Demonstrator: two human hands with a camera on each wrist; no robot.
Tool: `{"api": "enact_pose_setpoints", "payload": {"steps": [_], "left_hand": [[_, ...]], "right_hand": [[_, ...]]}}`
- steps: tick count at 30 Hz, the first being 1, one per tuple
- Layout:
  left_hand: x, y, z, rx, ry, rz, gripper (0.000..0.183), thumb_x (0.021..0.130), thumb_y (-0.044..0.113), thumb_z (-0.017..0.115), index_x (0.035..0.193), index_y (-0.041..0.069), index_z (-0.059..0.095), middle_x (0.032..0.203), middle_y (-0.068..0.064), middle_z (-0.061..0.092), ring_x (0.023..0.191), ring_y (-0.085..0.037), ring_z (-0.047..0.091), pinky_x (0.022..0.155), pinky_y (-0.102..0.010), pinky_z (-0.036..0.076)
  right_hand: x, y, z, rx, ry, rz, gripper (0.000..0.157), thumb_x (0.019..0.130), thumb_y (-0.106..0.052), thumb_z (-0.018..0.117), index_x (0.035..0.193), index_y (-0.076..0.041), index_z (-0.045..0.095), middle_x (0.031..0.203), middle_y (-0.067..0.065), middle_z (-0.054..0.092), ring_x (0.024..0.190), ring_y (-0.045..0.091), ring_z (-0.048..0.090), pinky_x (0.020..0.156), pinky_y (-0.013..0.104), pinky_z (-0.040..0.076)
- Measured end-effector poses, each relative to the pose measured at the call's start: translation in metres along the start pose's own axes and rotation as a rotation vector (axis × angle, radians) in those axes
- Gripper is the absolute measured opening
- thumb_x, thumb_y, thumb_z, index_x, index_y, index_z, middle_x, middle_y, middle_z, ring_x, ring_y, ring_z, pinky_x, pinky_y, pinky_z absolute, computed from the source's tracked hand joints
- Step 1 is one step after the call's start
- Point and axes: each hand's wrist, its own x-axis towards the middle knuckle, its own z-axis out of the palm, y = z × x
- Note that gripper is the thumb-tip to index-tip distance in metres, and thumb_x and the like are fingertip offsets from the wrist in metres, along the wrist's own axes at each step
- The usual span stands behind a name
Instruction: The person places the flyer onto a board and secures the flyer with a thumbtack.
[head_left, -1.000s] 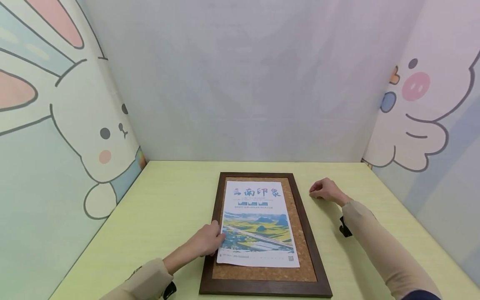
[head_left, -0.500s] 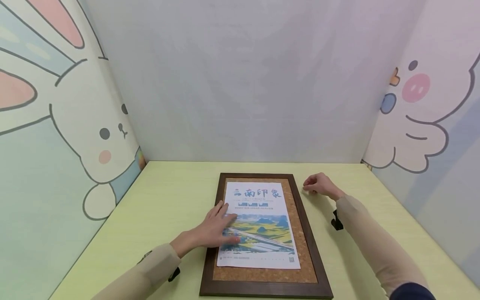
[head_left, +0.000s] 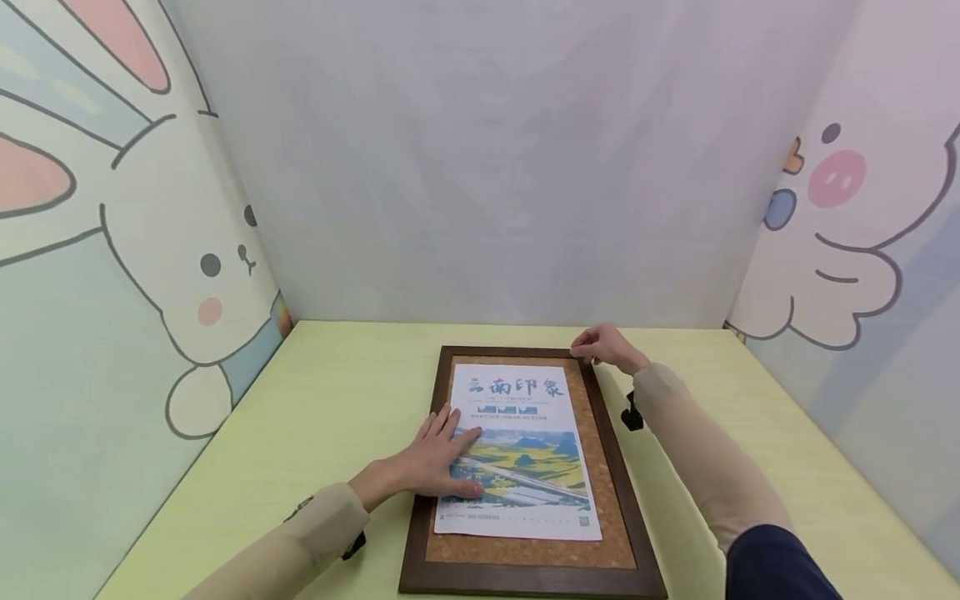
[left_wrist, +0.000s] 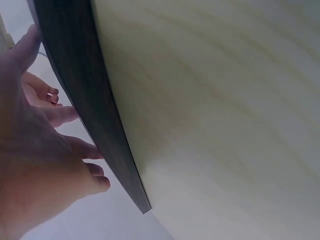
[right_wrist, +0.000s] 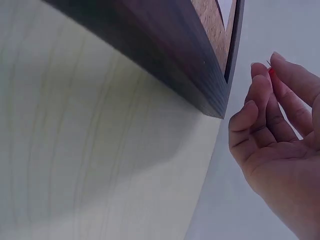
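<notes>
A printed poster (head_left: 525, 454) with a landscape picture lies on a cork board (head_left: 528, 550) with a dark wooden frame. Spread across the poster's left side, my left hand (head_left: 429, 462) rests with its fingers pointing away from me. The left wrist view shows that hand (left_wrist: 45, 160) reaching over the frame's dark side (left_wrist: 95, 90). At the board's far right corner is my right hand (head_left: 609, 347). In the right wrist view its thumb and fingertips pinch a red push pin (right_wrist: 271, 71), whose thin metal point sticks out.
The board lies on a pale yellow-green table (head_left: 330, 400). A plain grey wall (head_left: 495, 167) stands behind it. Side walls with a cartoon rabbit (head_left: 187, 275) and a cartoon pig (head_left: 836, 217) close in the left and right.
My left hand has moved from the poster's left edge up onto the poster and spread its fingers. My right hand has moved left from the table to the board's far right corner.
</notes>
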Motion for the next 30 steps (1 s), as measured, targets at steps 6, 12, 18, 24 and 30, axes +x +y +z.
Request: {"api": "enact_pose_setpoints", "payload": {"steps": [6,12,18,24,30], "left_hand": [[-0.003,0.005,0.002,-0.005,-0.004,0.022,0.088,0.085,0.06,0.062,0.151,0.011,0.031,0.159,-0.029,0.01,0.149,-0.046,0.002,0.117,-0.061,0.007],[-0.001,0.009,0.0,0.011,0.007,0.02,0.087,0.085,0.059,0.062,0.151,0.011,0.032,0.159,-0.027,0.012,0.149,-0.043,0.004,0.118,-0.06,0.008],[0.003,0.011,0.0,0.015,-0.003,0.02,0.089,0.084,0.061,0.061,0.152,0.013,0.029,0.16,-0.026,0.011,0.15,-0.041,0.003,0.119,-0.059,0.007],[0.005,0.011,0.001,0.008,-0.006,0.025,0.089,0.085,0.061,0.061,0.153,0.014,0.028,0.16,-0.025,0.01,0.15,-0.04,0.002,0.119,-0.058,0.007],[0.006,0.011,0.0,0.022,-0.015,0.024,0.09,0.084,0.062,0.061,0.153,0.014,0.028,0.16,-0.024,0.011,0.15,-0.04,0.003,0.119,-0.058,0.007]], "right_hand": [[0.016,-0.006,0.021,0.016,-0.019,0.007,0.022,0.092,-0.018,0.066,0.103,0.0,0.07,0.089,0.019,0.069,0.069,0.024,0.058,0.063,0.035,0.05],[0.03,-0.016,0.037,0.04,-0.038,0.014,0.02,0.091,-0.019,0.068,0.101,-0.002,0.071,0.089,0.018,0.07,0.064,0.019,0.055,0.061,0.031,0.048],[0.036,-0.025,0.046,0.033,-0.047,-0.011,0.018,0.091,-0.018,0.068,0.1,-0.003,0.071,0.09,0.016,0.07,0.068,0.024,0.058,0.064,0.032,0.05],[0.04,-0.031,0.052,0.057,-0.074,-0.03,0.018,0.09,-0.017,0.068,0.1,-0.002,0.071,0.097,0.019,0.07,0.077,0.032,0.061,0.073,0.039,0.052],[0.044,-0.034,0.059,0.037,-0.086,-0.005,0.016,0.089,-0.016,0.069,0.098,-0.004,0.073,0.091,0.017,0.071,0.068,0.025,0.059,0.066,0.032,0.05]]}}
